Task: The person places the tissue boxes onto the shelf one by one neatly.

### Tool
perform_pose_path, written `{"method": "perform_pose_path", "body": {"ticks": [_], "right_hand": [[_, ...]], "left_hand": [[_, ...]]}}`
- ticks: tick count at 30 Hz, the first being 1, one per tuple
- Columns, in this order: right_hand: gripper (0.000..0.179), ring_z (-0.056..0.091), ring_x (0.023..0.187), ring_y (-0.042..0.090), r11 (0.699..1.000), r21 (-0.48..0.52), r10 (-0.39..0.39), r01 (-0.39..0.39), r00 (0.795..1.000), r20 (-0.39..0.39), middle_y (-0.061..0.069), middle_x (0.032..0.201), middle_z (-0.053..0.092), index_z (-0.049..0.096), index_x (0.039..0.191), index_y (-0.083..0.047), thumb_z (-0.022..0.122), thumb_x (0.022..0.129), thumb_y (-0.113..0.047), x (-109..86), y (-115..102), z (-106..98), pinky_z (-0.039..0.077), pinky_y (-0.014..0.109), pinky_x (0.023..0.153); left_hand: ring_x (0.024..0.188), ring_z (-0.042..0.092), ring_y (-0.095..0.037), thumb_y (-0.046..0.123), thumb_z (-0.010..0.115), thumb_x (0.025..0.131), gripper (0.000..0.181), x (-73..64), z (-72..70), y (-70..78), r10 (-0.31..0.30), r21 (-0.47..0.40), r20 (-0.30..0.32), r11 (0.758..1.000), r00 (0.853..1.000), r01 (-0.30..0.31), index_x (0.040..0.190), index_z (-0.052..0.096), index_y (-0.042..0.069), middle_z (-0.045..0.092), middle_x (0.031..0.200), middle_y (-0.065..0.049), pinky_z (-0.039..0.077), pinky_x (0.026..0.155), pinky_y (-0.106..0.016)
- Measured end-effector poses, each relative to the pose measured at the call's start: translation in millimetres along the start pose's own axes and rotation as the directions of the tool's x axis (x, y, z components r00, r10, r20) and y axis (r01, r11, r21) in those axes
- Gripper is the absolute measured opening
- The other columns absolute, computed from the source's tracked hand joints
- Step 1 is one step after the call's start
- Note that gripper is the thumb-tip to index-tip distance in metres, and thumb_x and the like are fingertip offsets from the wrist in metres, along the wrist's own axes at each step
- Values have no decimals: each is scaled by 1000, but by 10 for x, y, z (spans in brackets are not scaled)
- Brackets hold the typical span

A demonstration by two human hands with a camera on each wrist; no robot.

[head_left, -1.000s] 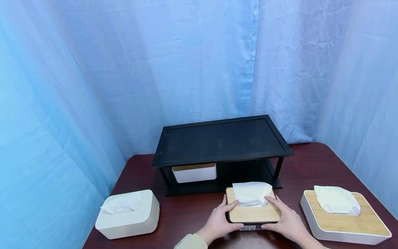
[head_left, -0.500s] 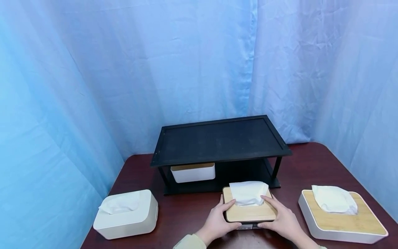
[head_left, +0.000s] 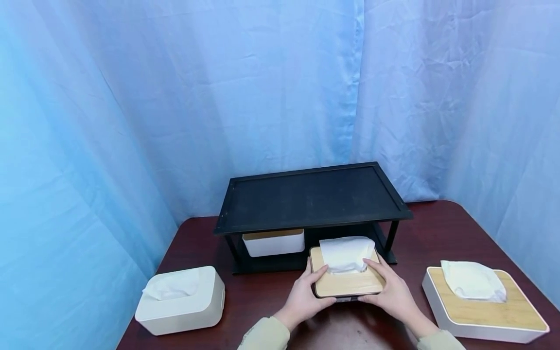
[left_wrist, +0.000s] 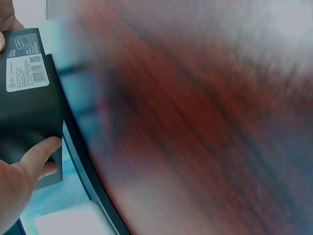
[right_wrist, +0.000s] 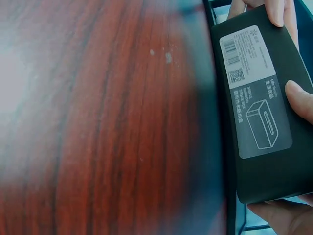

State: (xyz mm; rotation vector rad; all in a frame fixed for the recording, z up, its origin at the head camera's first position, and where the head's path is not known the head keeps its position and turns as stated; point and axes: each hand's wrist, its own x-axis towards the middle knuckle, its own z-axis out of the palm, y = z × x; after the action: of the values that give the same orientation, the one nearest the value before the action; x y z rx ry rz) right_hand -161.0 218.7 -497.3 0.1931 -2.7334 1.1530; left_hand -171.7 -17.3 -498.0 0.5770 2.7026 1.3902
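Both hands grip a black tissue box with a pale wooden lid (head_left: 345,288), and a white tissue (head_left: 347,255) stands up from its slot. My left hand (head_left: 301,300) holds the left side, thumb on the near face and fingers along the side and lid. On the opposite side my right hand (head_left: 393,296) has a similar hold. The box's far edge overlaps the lower tier of the black two-tier shelf (head_left: 271,264) in the head view. In the right wrist view, the near black face bears a printed label (right_wrist: 257,93).
Under the shelf's top board (head_left: 310,197), a white box with a wooden top (head_left: 274,244) stands at the left. A white tissue box (head_left: 179,311) is at the table's left; a larger white one with a wooden lid (head_left: 481,313) is at the right. Blue curtains (head_left: 280,87) hang behind.
Both hands have moved the black tissue box away from me and slightly left, toward the shelf's lower tier. The other boxes and the shelf have stayed put.
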Motion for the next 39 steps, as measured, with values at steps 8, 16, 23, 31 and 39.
{"method": "perform_pose_path", "body": {"ticks": [8,16,23,31,39], "right_hand": [[90,33,132,48,999,38,11,-11,1000,-15,35,147,26,52,133,-5,92,54,-22,110,82,67,37,57,98],[90,30,132,51,999,39,25,-26,1000,5,37,146,24,51,134,-5,91,56,-23,155,167,90,35,60,99],[90,29,132,52,998,45,37,-38,999,9,39,146,23,50,134,-5,91,56,-26,177,234,106,34,61,99],[90,32,130,52,1000,20,22,-23,999,36,39,145,25,48,136,-4,89,59,-29,248,245,22,36,61,98],[85,34,127,55,1000,-4,-16,16,999,40,38,137,37,49,134,-2,87,64,-31,331,258,-16,35,64,96]], "left_hand": [[135,35,-38,26,83,72,75,160,8,-88,16,39,18,999,1000,-17,138,50,13,20,152,-28,39,106,-40],[135,36,-37,26,82,73,75,246,84,-156,5,63,21,998,1000,-7,139,50,16,20,152,-28,39,105,-38],[134,37,-36,27,81,74,73,280,100,-157,14,93,28,995,1000,-17,139,49,16,23,151,-28,39,105,-38],[134,37,-39,29,80,75,71,342,93,-93,-8,92,28,996,1000,5,139,50,18,25,150,-30,40,104,-41],[135,36,-40,31,77,79,68,416,59,-52,-46,74,41,996,998,43,139,49,16,27,148,-31,42,103,-42]]}}
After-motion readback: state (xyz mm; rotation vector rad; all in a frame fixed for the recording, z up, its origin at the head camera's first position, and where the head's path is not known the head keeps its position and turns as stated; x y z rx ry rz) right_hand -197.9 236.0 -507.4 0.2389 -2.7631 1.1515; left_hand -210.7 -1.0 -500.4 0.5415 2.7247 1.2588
